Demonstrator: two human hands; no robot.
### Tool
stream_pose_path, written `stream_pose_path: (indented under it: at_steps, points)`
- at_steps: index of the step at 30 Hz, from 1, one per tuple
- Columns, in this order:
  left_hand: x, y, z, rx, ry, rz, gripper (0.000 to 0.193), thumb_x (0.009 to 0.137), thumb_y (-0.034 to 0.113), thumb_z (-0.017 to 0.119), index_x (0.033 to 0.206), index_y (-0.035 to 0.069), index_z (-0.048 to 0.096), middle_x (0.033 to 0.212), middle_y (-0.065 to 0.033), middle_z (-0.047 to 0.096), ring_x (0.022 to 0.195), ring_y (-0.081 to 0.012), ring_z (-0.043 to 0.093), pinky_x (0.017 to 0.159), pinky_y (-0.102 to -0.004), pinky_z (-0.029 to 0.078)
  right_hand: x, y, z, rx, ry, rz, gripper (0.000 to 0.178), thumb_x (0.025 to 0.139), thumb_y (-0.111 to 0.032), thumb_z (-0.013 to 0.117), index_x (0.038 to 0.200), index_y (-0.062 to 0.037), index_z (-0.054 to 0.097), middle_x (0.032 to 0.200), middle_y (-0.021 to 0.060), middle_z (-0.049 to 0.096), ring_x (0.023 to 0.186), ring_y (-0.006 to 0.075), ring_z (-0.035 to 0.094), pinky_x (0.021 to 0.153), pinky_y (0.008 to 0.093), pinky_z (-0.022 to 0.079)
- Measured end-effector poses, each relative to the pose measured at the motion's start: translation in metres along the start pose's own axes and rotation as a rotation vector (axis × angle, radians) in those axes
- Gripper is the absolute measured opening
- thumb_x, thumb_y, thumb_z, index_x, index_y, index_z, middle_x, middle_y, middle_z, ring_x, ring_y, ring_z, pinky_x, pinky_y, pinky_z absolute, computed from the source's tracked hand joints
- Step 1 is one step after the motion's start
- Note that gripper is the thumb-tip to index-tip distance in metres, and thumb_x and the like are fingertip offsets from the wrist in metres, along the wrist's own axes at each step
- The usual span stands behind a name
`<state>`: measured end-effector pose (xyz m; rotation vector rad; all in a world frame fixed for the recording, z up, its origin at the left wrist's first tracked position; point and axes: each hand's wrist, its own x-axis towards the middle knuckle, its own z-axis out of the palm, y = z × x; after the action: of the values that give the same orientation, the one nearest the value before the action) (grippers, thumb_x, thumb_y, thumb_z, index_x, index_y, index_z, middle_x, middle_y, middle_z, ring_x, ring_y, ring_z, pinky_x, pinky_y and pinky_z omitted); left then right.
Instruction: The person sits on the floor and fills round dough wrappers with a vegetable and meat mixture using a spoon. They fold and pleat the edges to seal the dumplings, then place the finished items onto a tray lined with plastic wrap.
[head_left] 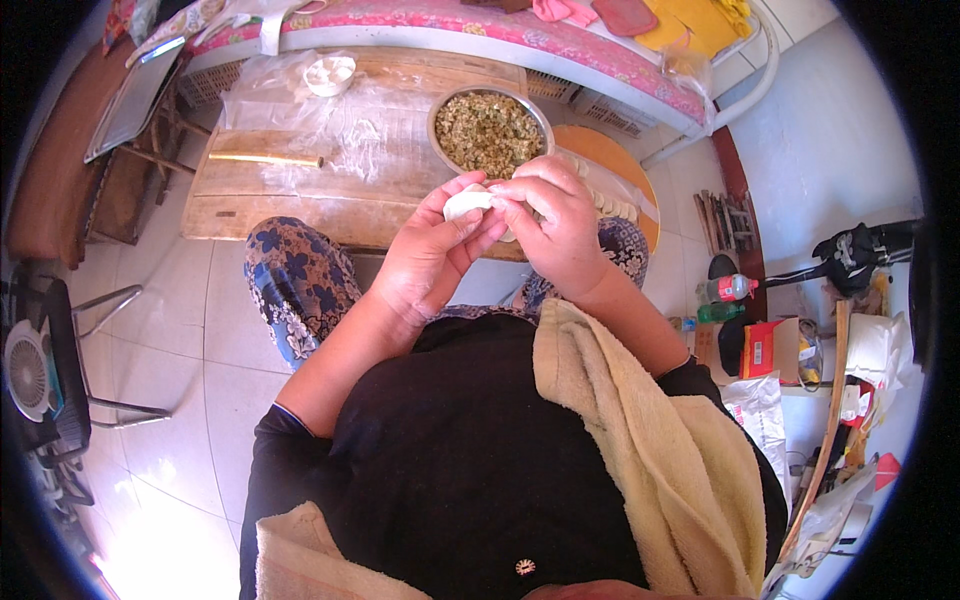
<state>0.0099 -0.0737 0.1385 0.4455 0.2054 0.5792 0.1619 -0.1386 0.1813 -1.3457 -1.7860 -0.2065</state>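
1. In the head view, we see a wooden counter (425, 72) in front of our knees, dusted with flour (358, 148) and partly covered by clear plastic.
2. A rolling pin (266, 159) lies at its left side; a small white bowl (329, 75) stands near the far edge.
3. At the right end we have a metal bowl (432, 130) full of chopped, green-flecked filling (488, 128). Just beyond it, small pale dough pieces (615, 208) sit along a round orange-brown board (590, 145).
4. Behind runs a bed (640, 78) with a pink flowered cover; below is a pale tiled floor (165, 310), and bottles (733, 288) lie by the right wall.
5. Our piece of dough (466, 205) is held above the counter's near edge, below the metal bowl in view. It looks white, smooth and rounded; fingers hide part of it, so we cannot tell whether it is sealed.
6. Our left hand (428, 250) is half curled, thumb and fingers cradling the dough; our right hand (552, 218) is nearly closed, fingertips pinching its right edge.
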Motion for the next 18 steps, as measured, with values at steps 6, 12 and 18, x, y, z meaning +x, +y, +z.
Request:
stream_pose_path:
  at_steps: [6, 12, 18]
  points:
    - [0.0, -0.002, 0.001, 0.121, 0.02, 0.01, 0.041, 0.09, 0.001, 0.056, 0.13, 0.005, 0.045, 0.115, -0.0078, 0.057, 0.106, -0.0175, 0.058, 0.094, -0.0314, 0.051, 0.008, -0.004, 0.0, -0.03, -0.009, -0.072, 0.016, 0.067, -0.007, 0.071, 0.082, -0.0046, 0.065, 0.082, 0.0064, 0.06, 0.078, 0.0257, 0.056, 0.07, 0.0369, 0.043]
    - [-0.005, 0.004, 0.011, 0.081, -0.084, -0.065, 0.038, 0.09, -0.001, 0.055, 0.128, 0.004, 0.05, 0.119, -0.008, 0.056, 0.108, -0.017, 0.057, 0.094, -0.0312, 0.05, 0.008, -0.008, -0.008, -0.093, -0.018, -0.142, 0.019, 0.064, -0.007, 0.071, 0.083, -0.0055, 0.066, 0.082, 0.0048, 0.06, 0.077, 0.0244, 0.055, 0.071, 0.0369, 0.043]
    - [-0.006, 0.007, 0.016, 0.219, -0.065, 0.013, 0.044, 0.09, -0.001, 0.056, 0.132, 0.003, 0.046, 0.119, -0.0076, 0.057, 0.108, -0.0154, 0.056, 0.094, -0.0296, 0.048, 0.013, -0.012, -0.01, -0.078, 0.02, -0.176, 0.021, 0.064, -0.008, 0.073, 0.083, -0.0075, 0.067, 0.083, 0.0029, 0.059, 0.077, 0.0227, 0.054, 0.071, 0.0356, 0.042]
